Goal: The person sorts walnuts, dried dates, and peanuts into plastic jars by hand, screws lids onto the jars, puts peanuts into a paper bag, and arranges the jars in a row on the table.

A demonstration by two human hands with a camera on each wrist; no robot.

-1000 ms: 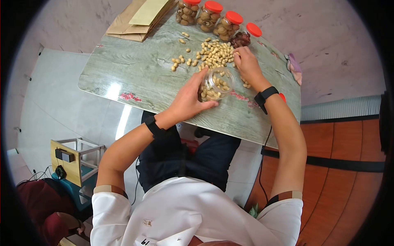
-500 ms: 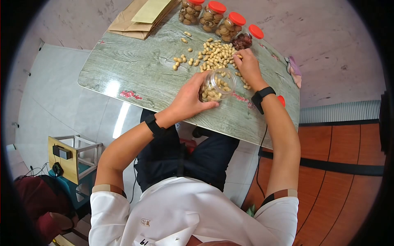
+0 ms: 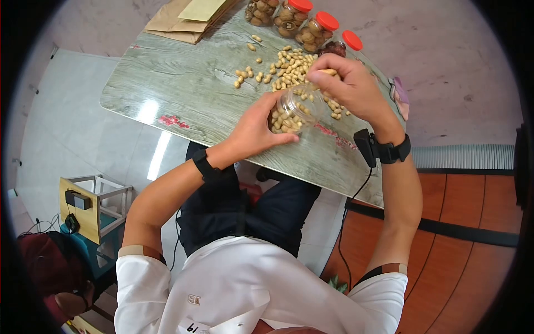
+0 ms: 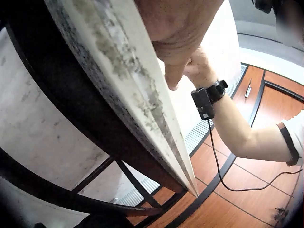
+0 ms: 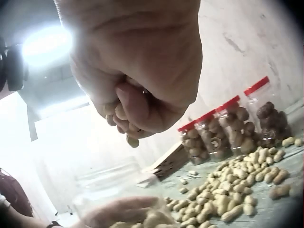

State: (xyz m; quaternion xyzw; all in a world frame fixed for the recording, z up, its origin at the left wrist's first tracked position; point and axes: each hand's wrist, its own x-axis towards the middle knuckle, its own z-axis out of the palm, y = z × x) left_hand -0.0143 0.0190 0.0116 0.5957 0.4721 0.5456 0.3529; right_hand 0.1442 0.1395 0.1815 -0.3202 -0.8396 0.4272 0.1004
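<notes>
My left hand (image 3: 253, 127) grips a clear open plastic jar (image 3: 295, 116) partly filled with unshelled peanuts, its fingers and thumb around the side. The jar leans slightly at the table's near side. Above and to the right of its mouth, my right hand (image 3: 356, 89) is curled around some peanuts (image 3: 331, 72). From the right wrist view, one peanut (image 5: 133, 141) pokes out below the curled fingers, with the jar (image 5: 111, 190) beneath. A heap of peanuts (image 3: 292, 68) lies just beyond the jar. The left wrist view hides the jar behind the left hand (image 4: 178, 23).
Red-lidded jars of walnuts (image 3: 316, 34) stand along the far edge, beside a similar jar of dark red dried fruit (image 3: 334, 49). Loose peanuts (image 3: 242, 75) lie left of the heap. Brown paper bags (image 3: 181, 25) rest at the far left; a purple cloth (image 3: 399, 97) hangs at the right edge.
My right hand has lifted from the right side of the heap, carrying peanuts toward the jar's mouth. The left hand keeps its grip, and the jar now leans a little more to the right.
</notes>
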